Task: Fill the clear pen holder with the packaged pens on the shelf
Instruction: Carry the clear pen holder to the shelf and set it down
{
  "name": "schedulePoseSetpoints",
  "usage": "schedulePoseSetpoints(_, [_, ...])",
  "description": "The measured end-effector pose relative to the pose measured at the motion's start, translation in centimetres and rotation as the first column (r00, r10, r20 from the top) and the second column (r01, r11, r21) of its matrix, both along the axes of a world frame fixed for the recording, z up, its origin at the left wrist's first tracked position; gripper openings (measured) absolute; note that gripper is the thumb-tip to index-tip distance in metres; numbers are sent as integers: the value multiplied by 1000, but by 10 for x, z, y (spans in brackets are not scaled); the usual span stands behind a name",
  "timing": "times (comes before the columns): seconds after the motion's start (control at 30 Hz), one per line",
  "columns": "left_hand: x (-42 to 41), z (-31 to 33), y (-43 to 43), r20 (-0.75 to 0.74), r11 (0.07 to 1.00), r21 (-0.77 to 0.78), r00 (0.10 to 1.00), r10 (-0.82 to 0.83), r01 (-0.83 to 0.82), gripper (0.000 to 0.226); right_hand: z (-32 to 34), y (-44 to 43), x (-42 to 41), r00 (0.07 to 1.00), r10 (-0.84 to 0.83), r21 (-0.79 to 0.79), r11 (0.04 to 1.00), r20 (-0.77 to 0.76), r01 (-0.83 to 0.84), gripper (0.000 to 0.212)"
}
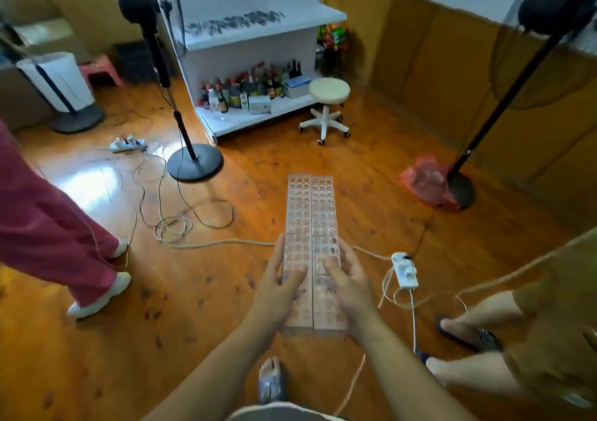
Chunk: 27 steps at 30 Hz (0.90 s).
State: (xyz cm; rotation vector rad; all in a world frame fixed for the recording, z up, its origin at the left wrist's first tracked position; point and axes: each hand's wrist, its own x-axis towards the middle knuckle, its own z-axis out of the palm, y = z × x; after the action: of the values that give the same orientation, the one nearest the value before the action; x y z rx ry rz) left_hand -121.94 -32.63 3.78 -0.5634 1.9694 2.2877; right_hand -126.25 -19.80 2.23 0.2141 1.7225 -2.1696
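I carry a long clear pen holder [310,207], two rows of round holes side by side, level in front of me above the wooden floor. My left hand [280,288] grips its left side with the thumb on top. My right hand [347,283] grips its right side the same way. Far ahead stands a white shelf [258,37]; a dark heap of packaged pens [235,23] lies spread on its upper board. The holder's holes look empty.
Two fan stands [193,162] [460,191] flank the path to the shelf. A white stool [329,92] sits before the shelf's right end. Cables and power strips [405,272] lie on the floor. One person stands left [48,223], another right [517,346]. Bottles [245,89] fill the bottom shelf.
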Motion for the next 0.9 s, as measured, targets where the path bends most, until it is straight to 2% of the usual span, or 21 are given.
schedulePoseSetpoints(0.23, [-134,8,-75,21,1000,-14,1000,13,-13,61,9,-74,-132,1000,22,-15,1000,-4,-22,33])
schedulePoseSetpoints(0.47, [-297,-6,-105,13,1000,-15,1000,19,-19,61,-8,-106,-296,1000,2,-13,1000,10,-2,39])
schedulePoseSetpoints(0.9, [-606,-12,-162,59,999,-18,998,34,-33,58,-14,-162,-604,997,43,-2,999,68,-43,37])
